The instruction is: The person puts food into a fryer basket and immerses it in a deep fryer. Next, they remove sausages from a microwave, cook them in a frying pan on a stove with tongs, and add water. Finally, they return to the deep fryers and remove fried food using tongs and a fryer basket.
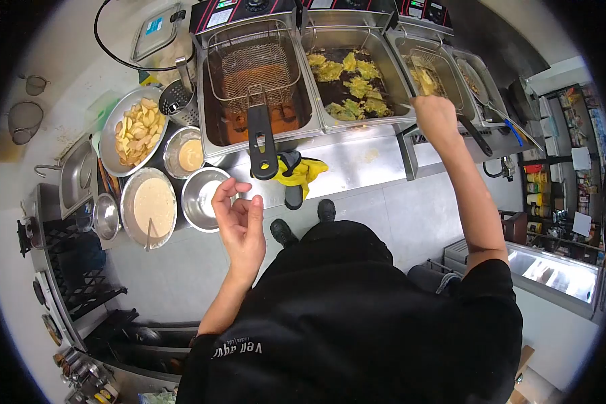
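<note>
Curls half open at the left hand (239,219), fingers bent and thumb apart, holding nothing, just beside a metal bowl (196,214). Looks narrow at the right hand (434,114), over the fryer rims; cannot tell what, if anything, is inside that grip. Lie below and to its left, in the second fryer (326,95), several yellow-green pieces (359,87), too closely bunched to count. Counts four fryers in a row, one dark-handled basket (256,71) in the first, and five bowls at the left: one of cut pale pieces (140,131), one of thick batter (153,202), among others. Hangs by the front edge one yellow-and-black cloth (303,172). Leaves room between cloth and right hand along the steel surface (357,161), and below over the floor (397,215).
</note>
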A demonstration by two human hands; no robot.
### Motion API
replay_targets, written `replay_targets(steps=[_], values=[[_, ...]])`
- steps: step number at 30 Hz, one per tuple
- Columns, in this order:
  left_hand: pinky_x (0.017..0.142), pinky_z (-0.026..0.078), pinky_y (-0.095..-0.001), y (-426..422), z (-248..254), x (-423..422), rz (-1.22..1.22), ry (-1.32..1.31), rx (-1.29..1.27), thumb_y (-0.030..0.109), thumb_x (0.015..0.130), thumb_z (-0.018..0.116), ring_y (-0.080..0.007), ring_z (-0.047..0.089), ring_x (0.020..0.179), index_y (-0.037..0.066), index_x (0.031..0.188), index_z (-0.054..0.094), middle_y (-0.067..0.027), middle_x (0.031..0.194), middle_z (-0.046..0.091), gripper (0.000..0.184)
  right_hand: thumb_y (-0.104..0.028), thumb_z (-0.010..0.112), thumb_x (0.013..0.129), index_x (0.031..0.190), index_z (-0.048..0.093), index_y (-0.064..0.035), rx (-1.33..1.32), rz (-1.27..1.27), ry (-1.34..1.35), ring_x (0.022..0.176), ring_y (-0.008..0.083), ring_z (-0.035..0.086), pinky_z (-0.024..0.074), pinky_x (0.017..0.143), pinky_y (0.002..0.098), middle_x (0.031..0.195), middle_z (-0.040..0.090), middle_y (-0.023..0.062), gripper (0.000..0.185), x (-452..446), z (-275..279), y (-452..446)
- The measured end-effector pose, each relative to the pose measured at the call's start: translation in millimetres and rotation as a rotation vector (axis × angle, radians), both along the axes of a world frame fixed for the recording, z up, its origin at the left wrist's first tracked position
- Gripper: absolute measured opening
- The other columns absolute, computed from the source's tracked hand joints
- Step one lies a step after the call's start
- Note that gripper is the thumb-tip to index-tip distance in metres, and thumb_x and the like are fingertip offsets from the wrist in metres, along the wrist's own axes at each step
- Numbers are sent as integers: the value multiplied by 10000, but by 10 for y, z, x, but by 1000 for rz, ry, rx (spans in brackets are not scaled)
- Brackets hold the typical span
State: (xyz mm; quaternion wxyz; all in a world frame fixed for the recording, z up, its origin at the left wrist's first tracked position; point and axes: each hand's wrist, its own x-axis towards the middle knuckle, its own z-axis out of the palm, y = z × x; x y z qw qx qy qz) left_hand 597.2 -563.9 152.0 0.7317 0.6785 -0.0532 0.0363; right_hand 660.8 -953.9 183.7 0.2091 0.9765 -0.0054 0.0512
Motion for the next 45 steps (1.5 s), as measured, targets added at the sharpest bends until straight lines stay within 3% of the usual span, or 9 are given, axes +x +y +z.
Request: replay_targets(steps=[3, 6, 8, 15, 23, 27, 32, 42, 45], values=[[495, 363, -164, -35, 15, 0, -5, -5, 4, 47, 911, 542, -50, 448, 652, 45, 1290, 350, -81, 1122, 485, 425, -88, 584, 750, 803, 679, -72, 66, -8, -50, 673, 283, 672, 539, 618, 366, 696, 654, 145, 110, 80, 8, -120], [492, 361, -166, -44, 14, 0, 0, 0, 12, 41, 909, 541, -50, 445, 644, 39, 1290, 348, -81, 1119, 486, 427, -186, 645, 762, 927, 694, -29, 386, -113, 105, 619, 272, 668, 533, 577, 355, 706, 649, 194, 233, 73, 215, -347], [490, 360, -166, -37, 4, 0, 5, 7, 18, 38, 908, 540, -51, 443, 640, 36, 1289, 346, -81, 1117, 487, 427, -173, 642, 761, 882, 689, 15, 847, -425, 390, 521, 229, 643, 519, 541, 344, 650, 624, 147, 228, 43, 384, -439], [498, 362, -177, -111, 16, -35, 4, 31, 16, 28, 908, 537, -56, 441, 633, 42, 1289, 347, -80, 1109, 488, 426, -139, 637, 761, 864, 677, 51, 883, -423, 366, 436, 174, 587, 470, 455, 288, 610, 584, 108, 219, 148, 142, -633], [499, 361, -176, -104, -26, -51, 2, 25, -1, 26, 909, 536, -58, 437, 634, 43, 1290, 345, -81, 1117, 487, 427, -108, 616, 786, 954, 677, 8, 1036, -675, 417, 454, 141, 585, 444, 405, 234, 763, 645, 62, 213, 56, 325, -717], [499, 358, -174, -98, -4, -60, -5, 31, -2, 23, 908, 535, -57, 436, 636, 43, 1291, 344, -82, 1122, 486, 429, -84, 615, 786, 971, 671, 13, 1076, -658, 470, 473, 135, 593, 434, 396, 229, 779, 655, 73, 216, 161, 77, -967], [500, 358, -173, -104, -11, -78, -7, 39, 1, 16, 906, 535, -56, 436, 639, 44, 1295, 340, -84, 1130, 485, 436, -61, 617, 820, 1030, 667, 8, 1367, -662, 492, 485, 127, 587, 423, 393, 222, 836, 678, 70, 227, 130, 51, -979], [585, 396, -179, -84, 25, -93, -24, 66, -25, -23, 879, 567, -63, 474, 692, 15, 1286, 330, -104, 1128, 460, 473, -99, 611, 856, 1078, 660, 5, 1106, -342, 274, 520, 74, 515, 443, 481, 235, 760, 640, 13, 250, 116, 599, -568], [505, 365, -179, -95, 20, -100, -24, 37, -6, 19, 903, 544, -62, 443, 650, 43, 1295, 336, -87, 1135, 479, 444, -119, 624, 850, 1104, 651, -5, 906, -303, 214, 597, 154, 601, 476, 547, 301, 801, 680, 69, 279, 36, 720, -319]])
